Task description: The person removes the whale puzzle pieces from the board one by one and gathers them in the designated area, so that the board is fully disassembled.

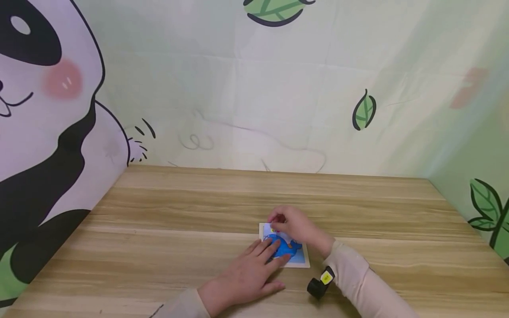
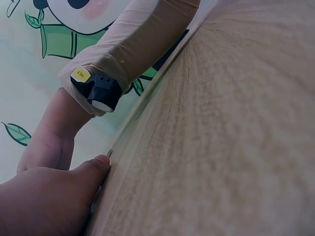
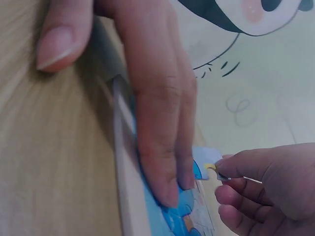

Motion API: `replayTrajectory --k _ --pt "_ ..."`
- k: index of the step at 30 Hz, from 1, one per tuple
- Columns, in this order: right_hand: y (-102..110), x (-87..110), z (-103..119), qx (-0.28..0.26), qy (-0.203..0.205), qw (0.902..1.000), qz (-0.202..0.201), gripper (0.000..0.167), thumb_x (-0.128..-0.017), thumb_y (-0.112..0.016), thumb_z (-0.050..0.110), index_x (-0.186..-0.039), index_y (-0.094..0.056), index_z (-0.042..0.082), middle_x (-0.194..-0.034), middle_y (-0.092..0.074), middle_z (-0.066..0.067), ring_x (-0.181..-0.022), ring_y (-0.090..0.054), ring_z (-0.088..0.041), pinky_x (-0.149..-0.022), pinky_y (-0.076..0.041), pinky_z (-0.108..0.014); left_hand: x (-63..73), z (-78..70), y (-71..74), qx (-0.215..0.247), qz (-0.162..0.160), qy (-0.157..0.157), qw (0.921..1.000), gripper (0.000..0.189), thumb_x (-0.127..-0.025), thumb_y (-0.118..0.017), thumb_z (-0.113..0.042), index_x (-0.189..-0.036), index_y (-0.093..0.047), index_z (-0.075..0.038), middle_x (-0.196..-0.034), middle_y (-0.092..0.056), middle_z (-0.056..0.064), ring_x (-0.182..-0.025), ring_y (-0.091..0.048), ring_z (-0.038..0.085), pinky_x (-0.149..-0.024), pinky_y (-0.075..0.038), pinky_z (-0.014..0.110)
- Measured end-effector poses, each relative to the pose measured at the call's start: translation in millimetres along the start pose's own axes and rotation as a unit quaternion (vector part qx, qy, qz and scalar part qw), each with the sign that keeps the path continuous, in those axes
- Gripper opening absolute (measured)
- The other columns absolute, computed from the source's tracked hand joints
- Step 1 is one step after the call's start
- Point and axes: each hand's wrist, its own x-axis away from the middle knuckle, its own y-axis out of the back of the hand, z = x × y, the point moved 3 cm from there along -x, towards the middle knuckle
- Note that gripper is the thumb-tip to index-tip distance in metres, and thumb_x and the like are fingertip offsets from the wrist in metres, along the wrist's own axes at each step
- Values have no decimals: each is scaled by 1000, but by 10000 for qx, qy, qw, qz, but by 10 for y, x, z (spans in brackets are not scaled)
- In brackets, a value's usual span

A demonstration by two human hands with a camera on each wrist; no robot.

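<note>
A small jigsaw puzzle (image 1: 298, 260) with a blue whale picture and a pale border lies on the wooden table. Spread, nearly straight fingers of my left hand (image 1: 248, 276) rest on its lower left part and cover some of the whale. At the puzzle's far edge my right hand (image 1: 296, 225) pinches a puzzle piece (image 3: 205, 156) between thumb and fingertips. In the right wrist view that piece, pale with blue and yellow parts, stands raised at the tray's edge. The left wrist view shows my left hand (image 2: 51, 196) low by the tabletop, the right forearm beyond it.
A black wrist camera (image 1: 318, 285) with a yellow label is strapped to the right wrist, close above the table (image 1: 179, 203). Behind the table hangs a pale green backdrop (image 1: 222, 88) with a painted panda and leaves.
</note>
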Motion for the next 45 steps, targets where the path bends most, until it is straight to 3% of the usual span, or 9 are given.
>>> replayTrajectory --k 9,24,31,45 --pt "88 3 -54 -642 183 9976 175 10 -92 -61 6 -97 -68 1 -84 -67 -8 -74 -55 -7 -69 -49 -18 -4 -7 -4 57 -86 25 9999 59 -98 -36 -57 -146 -42 -24 -154 -38 10 -145 -31 28 -117 -30 44" --pt "310 100 14 -818 591 9948 155 11 -92 -60 8 -97 -67 1 -87 -66 -6 -76 -54 -9 -70 -49 -20 -13 -3 -19 195 -3 -14 9998 61 -98 -33 -59 -147 -40 -24 -154 -37 10 -144 -32 29 -116 -32 45" --pt "412 128 -17 -706 120 9972 235 11 -92 -60 7 -99 -67 2 -91 -66 -9 -78 -53 -14 -71 -48 -20 -8 -7 -6 216 -39 -7 9998 60 -98 -34 -58 -147 -41 -23 -154 -37 10 -144 -33 30 -116 -32 44" --pt "600 251 -95 -709 -9 9970 316 10 -91 -61 5 -97 -66 -1 -90 -66 -14 -76 -53 -14 -66 -48 -19 -9 -8 -7 259 -97 -6 9996 60 -98 -35 -58 -146 -41 -24 -154 -37 10 -143 -34 30 -116 -32 45"
